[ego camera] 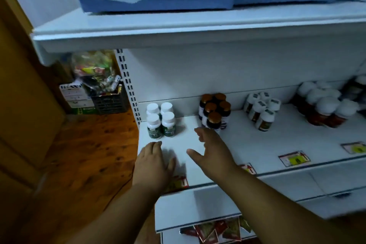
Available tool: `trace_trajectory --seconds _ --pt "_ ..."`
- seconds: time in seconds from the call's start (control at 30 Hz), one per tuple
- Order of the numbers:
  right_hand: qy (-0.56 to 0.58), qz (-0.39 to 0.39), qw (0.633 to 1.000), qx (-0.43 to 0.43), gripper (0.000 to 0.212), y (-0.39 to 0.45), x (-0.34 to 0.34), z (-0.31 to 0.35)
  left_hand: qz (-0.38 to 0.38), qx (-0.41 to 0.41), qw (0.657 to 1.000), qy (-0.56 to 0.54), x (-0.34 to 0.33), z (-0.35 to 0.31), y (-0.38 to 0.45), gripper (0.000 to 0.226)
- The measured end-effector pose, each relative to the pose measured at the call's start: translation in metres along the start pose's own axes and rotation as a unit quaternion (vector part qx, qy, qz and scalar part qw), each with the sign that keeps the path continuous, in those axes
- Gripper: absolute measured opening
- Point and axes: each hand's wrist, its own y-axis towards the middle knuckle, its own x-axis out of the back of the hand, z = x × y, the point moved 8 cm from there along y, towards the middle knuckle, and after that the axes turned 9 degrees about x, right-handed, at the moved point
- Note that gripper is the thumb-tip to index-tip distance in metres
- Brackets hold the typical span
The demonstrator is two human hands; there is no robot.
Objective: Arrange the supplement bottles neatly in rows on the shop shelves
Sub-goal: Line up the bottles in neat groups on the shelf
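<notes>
Here, in the head view, the left hand point(153, 159) lies flat with straight fingers on the white shelf point(263, 144) at lower centre, its grip holding nothing. The right hand point(213, 149) hovers just beside it, fingers spread, empty. Four green-labelled bottles point(160, 120) stand in a square above the left hand; brown-capped bottles point(214, 112) cluster near the right fingertips.

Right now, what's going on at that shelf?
A person is stocking a white shelf of supplement bottles. Both hands are empty: the left hand hovers low over the shelf's front edge, and the right hand reaches with open fingers towards the brown-capped bottles. Four green-label bottles stand in a tidy block at the left. Further right are white-capped clusters and red-label bottles, all grouped.
</notes>
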Motion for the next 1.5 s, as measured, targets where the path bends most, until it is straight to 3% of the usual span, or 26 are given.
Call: trace_trajectory --seconds 0.17,0.43,1.03,1.27,1.4,1.5 --pt "-0.02 -0.062 0.998 -0.018 0.055 -0.092 0.105 -0.039 -0.048 -0.132 0.987 -0.074 -0.012 -0.109 -0.079 0.05" --pt "-0.101 -0.111 0.979 -0.14 0.055 -0.266 0.281 -0.168 0.056 -0.259 0.959 -0.098 -0.09 -0.326 -0.214 0.056" --pt "-0.154 -0.197 0.91 -0.331 0.054 -0.371 0.553 -0.446 0.195 -0.48 0.853 -0.064 -0.278 -0.74 -0.24 0.054" --pt "-0.096 -0.173 0.933 -0.301 0.051 -0.369 0.61 -0.636 0.222 -0.419 0.88 -0.041 -0.417 -0.871 -0.225 0.058" --pt "-0.023 -0.156 0.951 -0.266 0.047 -0.351 0.623 -0.759 0.239 -0.318 0.917 -0.02 -0.505 -0.915 -0.191 0.063" --pt "0.013 -0.178 0.946 -0.271 0.043 -0.341 0.613 -0.846 0.243 -0.257 0.935 -0.032 -0.57 -0.938 -0.167 0.052"
